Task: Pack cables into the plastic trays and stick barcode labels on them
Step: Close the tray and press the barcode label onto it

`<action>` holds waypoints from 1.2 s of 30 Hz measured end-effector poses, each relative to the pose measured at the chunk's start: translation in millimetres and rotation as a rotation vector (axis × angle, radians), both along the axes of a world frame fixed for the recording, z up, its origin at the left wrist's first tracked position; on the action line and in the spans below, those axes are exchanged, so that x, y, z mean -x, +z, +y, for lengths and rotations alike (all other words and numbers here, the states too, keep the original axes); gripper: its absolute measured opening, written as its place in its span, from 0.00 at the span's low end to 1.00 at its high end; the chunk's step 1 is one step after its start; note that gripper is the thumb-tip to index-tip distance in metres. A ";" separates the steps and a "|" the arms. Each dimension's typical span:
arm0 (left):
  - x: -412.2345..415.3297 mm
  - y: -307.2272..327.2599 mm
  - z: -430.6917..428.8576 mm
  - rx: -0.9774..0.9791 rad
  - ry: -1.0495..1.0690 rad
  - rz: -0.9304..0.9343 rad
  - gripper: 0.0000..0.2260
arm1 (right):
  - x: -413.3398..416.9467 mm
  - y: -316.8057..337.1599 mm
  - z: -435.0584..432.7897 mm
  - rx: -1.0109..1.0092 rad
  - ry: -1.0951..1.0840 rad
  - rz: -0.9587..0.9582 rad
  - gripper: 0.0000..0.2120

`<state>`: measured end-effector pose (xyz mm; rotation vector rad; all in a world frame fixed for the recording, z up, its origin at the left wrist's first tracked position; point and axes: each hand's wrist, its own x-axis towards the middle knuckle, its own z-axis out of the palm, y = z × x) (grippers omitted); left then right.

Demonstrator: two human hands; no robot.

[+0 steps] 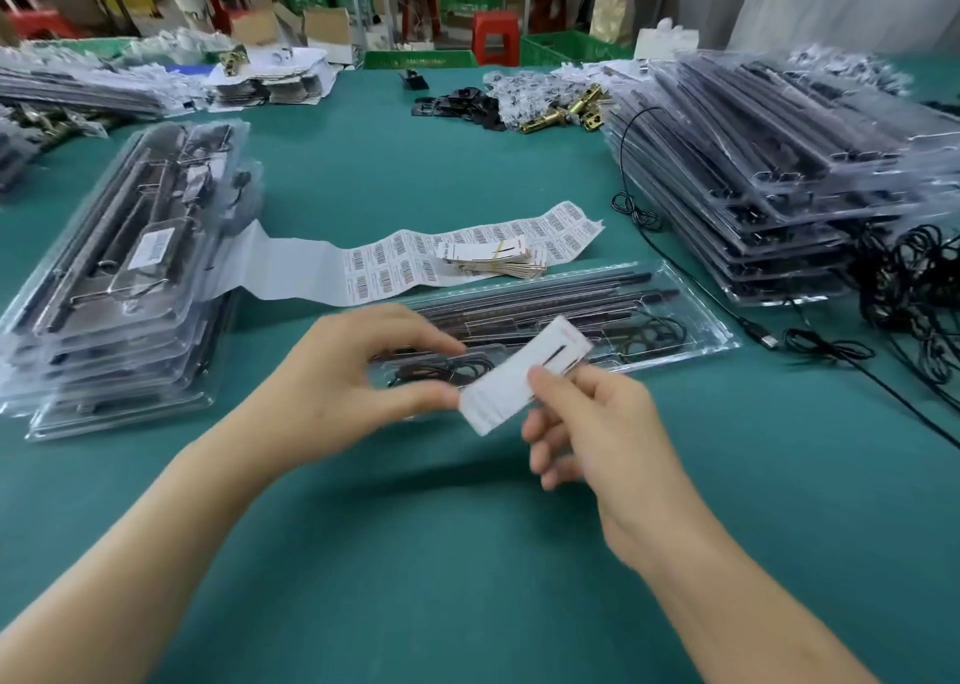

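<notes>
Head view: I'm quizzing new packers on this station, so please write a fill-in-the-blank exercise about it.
1. The left hand and right hand ____ hold the card.
2. The card stack rests ____ the label strip.
3. The loose cables lie to the ____ of the tray.
Missing words: both; on; right.
</notes>
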<state>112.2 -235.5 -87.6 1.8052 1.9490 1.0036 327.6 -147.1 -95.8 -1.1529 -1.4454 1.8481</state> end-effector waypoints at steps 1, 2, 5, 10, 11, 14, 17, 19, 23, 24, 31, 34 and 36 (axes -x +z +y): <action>5.2 -3.7 -8.5 0.036 0.000 0.143 0.20 | -2.7 -2.7 -6.6 0.031 0.040 -0.055 0.11; 8.8 -7.2 -15.3 0.072 0.010 0.233 0.23 | -4.5 -4.8 -13.2 0.055 0.087 -0.106 0.12; 14.2 -15.5 -23.5 0.052 0.049 0.250 0.20 | -4.1 -5.9 -26.3 0.104 0.195 -0.182 0.12; 17.6 -19.7 -23.0 -0.041 0.078 0.236 0.13 | 11.5 2.4 -33.8 0.181 0.316 -0.244 0.12; 17.4 -21.2 -23.7 -0.056 0.081 0.232 0.11 | 15.3 3.7 -35.0 0.196 0.328 -0.243 0.11; 14.0 -23.4 -24.4 -0.098 0.089 0.227 0.07 | 24.8 5.5 -35.3 0.240 0.318 -0.212 0.10; 11.3 -22.8 -24.2 -0.107 0.077 0.218 0.06 | 30.8 4.0 -34.0 0.267 0.270 -0.162 0.11; 11.2 -22.9 -24.3 -0.111 0.082 0.216 0.06 | 33.4 2.2 -33.9 0.285 0.245 -0.137 0.12; 9.7 -20.7 -24.9 -0.108 0.123 0.217 0.09 | 38.2 -0.5 -33.6 0.321 0.209 -0.110 0.12; 9.5 -20.6 -24.8 -0.108 0.125 0.212 0.09 | 39.7 -0.8 -33.4 0.330 0.196 -0.103 0.11; 10.8 -22.3 -24.3 -0.108 0.119 0.195 0.09 | 49.6 0.2 -32.7 0.387 0.112 -0.063 0.09; 12.4 -22.7 -23.8 -0.079 0.117 0.161 0.10 | 52.9 0.3 -35.4 0.377 0.080 -0.074 0.10; 15.2 -24.0 -23.5 -0.061 0.107 0.124 0.11 | 55.5 0.6 -38.0 0.362 0.049 -0.078 0.11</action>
